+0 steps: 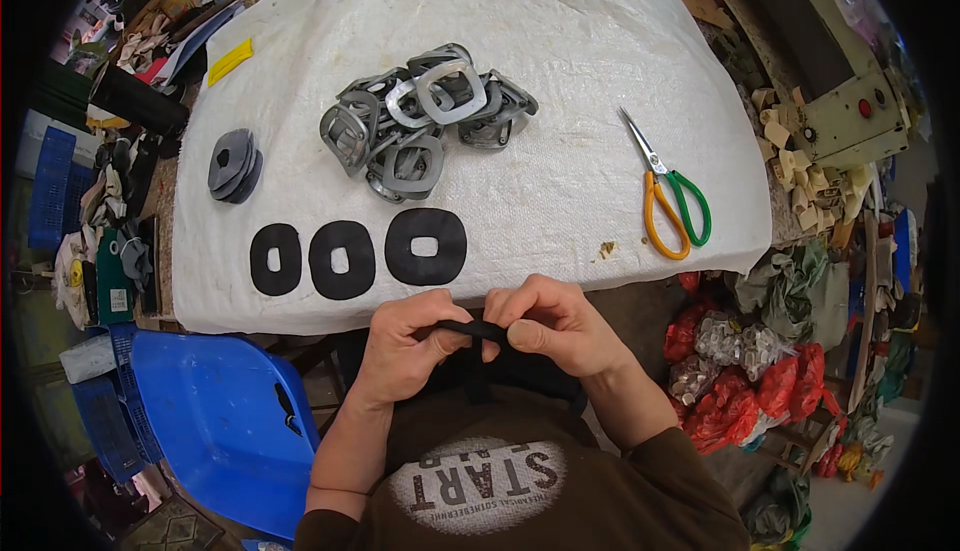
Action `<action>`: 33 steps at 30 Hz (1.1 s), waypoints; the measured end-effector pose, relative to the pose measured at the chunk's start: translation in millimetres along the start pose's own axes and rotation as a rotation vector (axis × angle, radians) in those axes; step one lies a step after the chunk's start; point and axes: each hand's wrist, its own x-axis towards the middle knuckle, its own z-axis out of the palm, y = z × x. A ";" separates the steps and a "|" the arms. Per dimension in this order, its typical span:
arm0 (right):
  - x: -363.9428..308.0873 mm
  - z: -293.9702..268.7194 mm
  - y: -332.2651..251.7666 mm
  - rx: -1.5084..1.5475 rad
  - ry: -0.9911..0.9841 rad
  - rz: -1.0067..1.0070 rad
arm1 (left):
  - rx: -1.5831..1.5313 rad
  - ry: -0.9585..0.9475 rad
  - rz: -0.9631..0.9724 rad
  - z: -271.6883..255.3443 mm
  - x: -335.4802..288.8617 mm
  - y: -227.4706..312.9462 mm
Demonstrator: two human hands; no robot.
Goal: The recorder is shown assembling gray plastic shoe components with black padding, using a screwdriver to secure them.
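Between both hands, just off the table's near edge, is a thin black piece [462,328] seen almost edge-on. My left hand [408,346] pinches one end of it, and my right hand [552,329] grips the other with thumb and fingers. Its full outline is hidden by the fingers. Beyond them three flat black rounded-square pads with central holes lie in a row: the left pad [263,260], the middle pad [322,261] and the right pad [447,248]. Farther back is a heap of grey square metal rings [417,164].
A white woven sheet [560,186] covers the table. Scissors [656,163] with orange and green handles lie at right, a stack of grey pads [232,163] at left. A blue tub [215,421] stands below left; red bags [722,411] sit below right. A machine [850,121] is far right.
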 end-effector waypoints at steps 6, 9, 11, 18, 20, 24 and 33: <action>-1.4 15.7 -0.7 0.013 0.160 0.038 | 0.018 0.008 -0.029 -0.9 -3.4 0.3; 0.7 21.4 4.1 0.104 0.256 0.068 | 0.084 0.051 0.068 2.3 -2.1 -3.2; 0.9 22.0 5.7 0.185 0.278 0.080 | 0.147 0.080 0.147 3.6 -1.3 -4.4; 1.5 25.0 9.0 0.382 0.334 0.103 | 0.382 0.134 0.281 9.2 2.6 3.6; 1.2 24.5 8.9 0.410 0.375 0.125 | 0.425 0.126 0.285 9.5 3.3 3.6; -1.4 16.6 7.9 0.429 0.326 0.217 | 0.392 0.085 0.272 8.6 2.2 2.8; -1.8 0.3 1.8 -0.033 0.001 0.002 | 0.382 0.027 0.167 -0.6 1.8 5.3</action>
